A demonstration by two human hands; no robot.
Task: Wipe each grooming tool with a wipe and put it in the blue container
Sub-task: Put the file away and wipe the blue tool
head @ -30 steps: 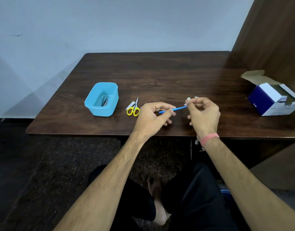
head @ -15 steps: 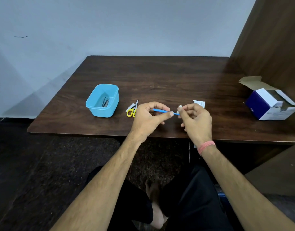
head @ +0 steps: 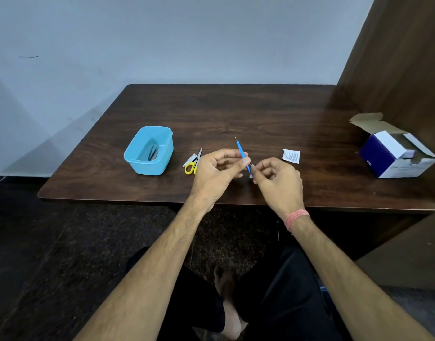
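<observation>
My left hand (head: 217, 172) pinches a thin blue-handled tool (head: 241, 150) that stands nearly upright, its metal tip pointing away from me. My right hand (head: 278, 179) pinches a small white wipe (head: 251, 175) against the tool's lower end. The blue container (head: 148, 150) sits on the table to the left with metal tools lying inside. Yellow-handled scissors (head: 193, 162) and a small nail clipper lie between the container and my left hand.
A torn white wipe sachet (head: 291, 155) lies on the dark wooden table (head: 236, 112) right of my hands. An open blue-and-white box (head: 393, 153) stands at the far right beside a wooden panel. My legs show below the table's front edge.
The blue tool has swung from lying sideways between my hands to standing nearly upright. My right hand with the wipe has shifted to the tool's lower end.
</observation>
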